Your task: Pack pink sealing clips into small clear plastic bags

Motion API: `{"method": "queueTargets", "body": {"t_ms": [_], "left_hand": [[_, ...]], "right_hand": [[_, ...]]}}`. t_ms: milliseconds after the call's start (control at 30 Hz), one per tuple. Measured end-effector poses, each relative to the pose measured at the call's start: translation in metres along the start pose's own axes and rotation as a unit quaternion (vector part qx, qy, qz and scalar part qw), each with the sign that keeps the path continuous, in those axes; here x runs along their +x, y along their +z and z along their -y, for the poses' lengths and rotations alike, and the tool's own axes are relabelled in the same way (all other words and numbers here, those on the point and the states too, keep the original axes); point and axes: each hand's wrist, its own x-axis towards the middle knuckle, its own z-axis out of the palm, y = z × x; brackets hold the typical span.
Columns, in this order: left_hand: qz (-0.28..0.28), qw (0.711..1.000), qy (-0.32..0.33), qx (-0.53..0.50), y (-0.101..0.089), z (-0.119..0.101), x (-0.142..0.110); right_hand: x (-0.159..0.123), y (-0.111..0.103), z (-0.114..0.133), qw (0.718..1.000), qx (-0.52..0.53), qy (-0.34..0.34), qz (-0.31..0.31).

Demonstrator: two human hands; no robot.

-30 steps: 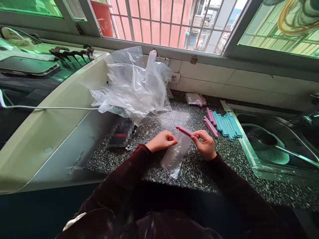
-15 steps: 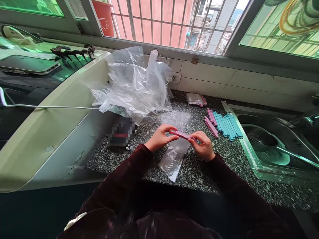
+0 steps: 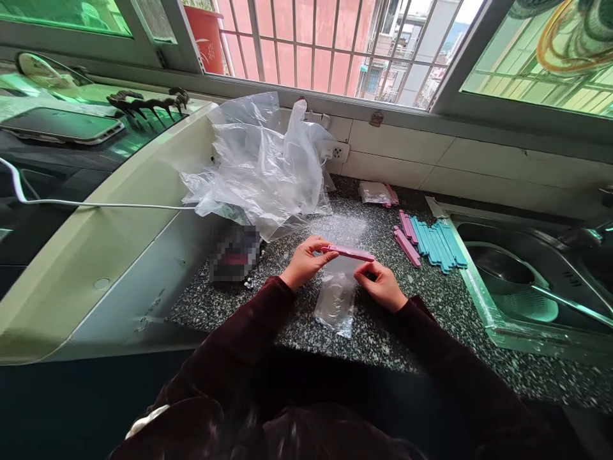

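Clip (image 3: 350,253) across the top of a bag (image 3: 336,299), between left hand (image 3: 309,262) and right hand (image 3: 380,286).
The left hand pinches one end, presumably to steady it; the right hand curls by the bag's edge, its grip unclear.

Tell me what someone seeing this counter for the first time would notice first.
Probably the big crumpled heap of clear plastic at the back, by the wall socket. Next, likely the bright pink clip in the left hand, at the upper end of a small clear bag. The turquoise clips also stand out, lying together just left of the sink.
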Motion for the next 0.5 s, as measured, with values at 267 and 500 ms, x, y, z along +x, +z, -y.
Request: {"method": "queueTargets", "body": {"t_ms": [267, 500], "left_hand": [[-0.002, 0.999, -0.044, -0.009, 0.003, 0.007, 0.003], [-0.001, 0.993, -0.09, -0.076, 0.01, 0.016, 0.01]], "right_hand": [[0.002, -0.013, 0.002, 0.963, -0.19, -0.128, -0.144], [0.01, -0.025, 0.003, 0.901, -0.371, -0.207, -0.085]]}}
